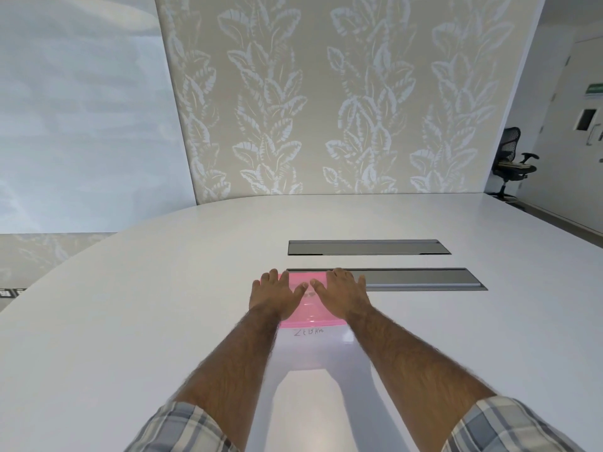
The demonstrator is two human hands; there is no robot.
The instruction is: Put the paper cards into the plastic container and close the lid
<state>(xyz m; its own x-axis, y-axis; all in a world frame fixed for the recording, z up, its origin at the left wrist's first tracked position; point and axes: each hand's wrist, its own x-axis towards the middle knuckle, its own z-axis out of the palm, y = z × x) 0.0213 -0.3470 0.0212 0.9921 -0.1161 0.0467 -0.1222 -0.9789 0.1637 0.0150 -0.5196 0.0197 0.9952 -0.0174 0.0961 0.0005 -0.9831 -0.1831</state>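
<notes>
A pink see-through lid (308,309) lies flat on top of a clear plastic container (310,334) on the white table. Through the container's front wall I read handwritten letters, "ZEBRA", on a paper card (308,332) inside. My left hand (275,293) rests palm down on the lid's left part, fingers spread. On the lid's right part, my right hand (342,293) rests the same way, thumbs almost meeting at the middle. Neither hand grips anything.
Two grey recessed cable trays (368,247) (424,279) are set into the white table (163,305) just beyond and right of the container. A leaf-patterned wall stands behind. A black office chair (514,158) stands far right.
</notes>
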